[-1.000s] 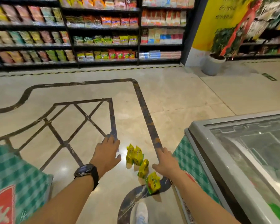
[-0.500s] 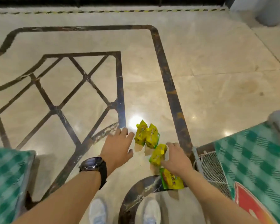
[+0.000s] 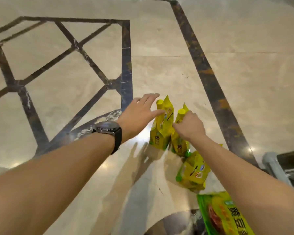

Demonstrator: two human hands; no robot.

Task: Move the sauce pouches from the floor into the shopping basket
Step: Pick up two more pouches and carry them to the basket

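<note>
Several yellow-green sauce pouches with spouts are on the marble floor. The farthest pouch (image 3: 163,126) stands upright; my left hand (image 3: 139,114), fingers spread, touches its upper side. My right hand (image 3: 189,125) grips the top of the second upright pouch (image 3: 179,145) just under its cap. A third pouch (image 3: 193,173) stands closer, beside my right forearm. A fourth pouch (image 3: 221,216) lies flat at the bottom, partly under that forearm. Only a grey frame and white mesh corner of the shopping basket (image 3: 277,167) shows at the right edge.
Beige marble floor (image 3: 159,48) with dark inlaid bands spreads ahead and left. My left wrist wears a black watch (image 3: 109,129).
The view has dropped closer to the floor. Both hands reached forward: the left now touches the far pouch, the right has closed on the second pouch's top. The shelves have left view.
</note>
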